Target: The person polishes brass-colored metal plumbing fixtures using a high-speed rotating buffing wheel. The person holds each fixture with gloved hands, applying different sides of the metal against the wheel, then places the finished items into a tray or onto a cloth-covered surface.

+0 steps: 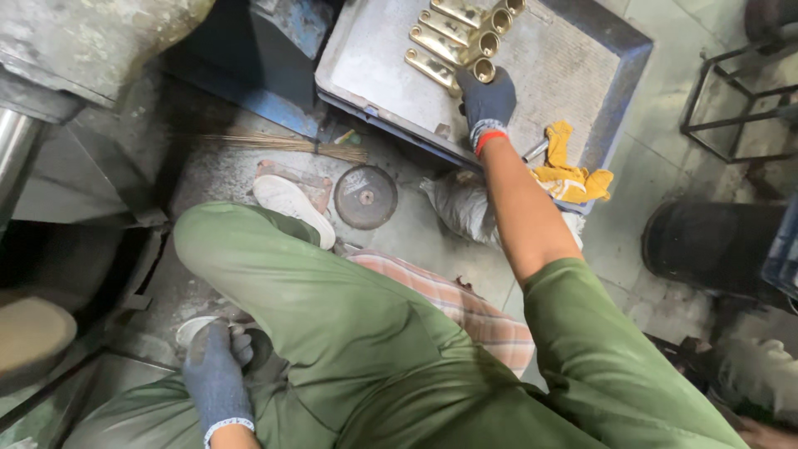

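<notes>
- Right hand (pixel 488 101), dark glove w/ red-and-white cuff, arm stretched fwd over a grey metal tray (pixel 378 62).
- Its fingers (pixel 475 81) curl at the nearest brass part (pixel 453 71), at that part's round open end. Touching for sure; a full grasp vs. just resting on it, can't tell, since the glove hides the contact.
- Brass parts sit in a row of approx. four, gold-coloured, long w/ tube-like ends, side by side in the tray's upper middle, running to the top edge of view.
- Tray lies on a blue frame (pixel 619 79), tilted across the upper centre.
- Yellow rag (pixel 569 175) crumpled on the tray's near right corner, just beside the right forearm.
- Left hand (pixel 214 378), same dark glove, down low by the left knee, fingers bent over a small pale object (pixel 193 328) near the floor. What it is, and if it's actually gripped, can't tell.
- Person sits/crouches in green trousers (pixel 332 316); a striped cloth (pixel 474 316) shows between the legs.
- On the floor btw. knee and tray: round rusty disc (pixel 366 197), white shoe sole (pixel 293 206), stick broom (pixel 283 145), grey sack (pixel 461 204).
- Dark round bin (pixel 706 245) at right, well apart from both hands.
</notes>
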